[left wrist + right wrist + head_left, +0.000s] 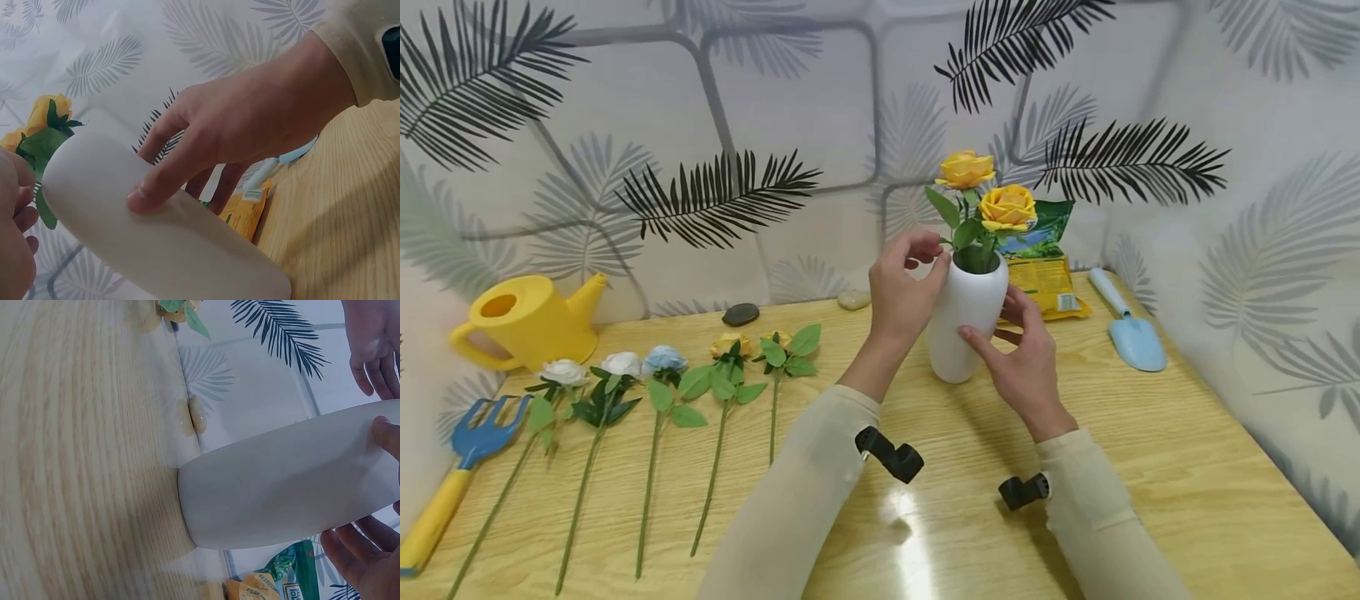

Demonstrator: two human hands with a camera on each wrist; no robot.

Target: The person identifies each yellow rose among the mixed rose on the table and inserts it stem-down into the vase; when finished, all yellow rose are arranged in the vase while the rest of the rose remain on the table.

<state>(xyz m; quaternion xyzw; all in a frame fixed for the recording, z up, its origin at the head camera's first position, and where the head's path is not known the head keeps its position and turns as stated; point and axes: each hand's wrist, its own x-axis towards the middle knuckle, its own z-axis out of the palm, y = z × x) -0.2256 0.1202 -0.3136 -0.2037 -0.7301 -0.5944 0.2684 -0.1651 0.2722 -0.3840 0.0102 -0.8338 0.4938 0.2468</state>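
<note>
A white vase (966,312) stands on the table with two yellow roses (1007,208) in its mouth. My right hand (1026,367) holds the vase from its right side, thumb on the front and fingers round behind. In the left wrist view that right hand (250,119) shows its thumb against the white wall. At the left of the rim is my left hand (906,287), its fingers loosely bent beside the stems and leaves. From the right wrist view, the left hand (375,347) appears above the vase with nothing visible in its fingers; its fingertips are partly cut off.
Artificial roses (664,362), white, blue and yellow, lie in a row on the left. Beyond them are a yellow watering can (542,321) and a blue hand fork (482,442). A yellow-green packet (1041,283) sits behind the vase; a blue trowel (1135,337) lies right.
</note>
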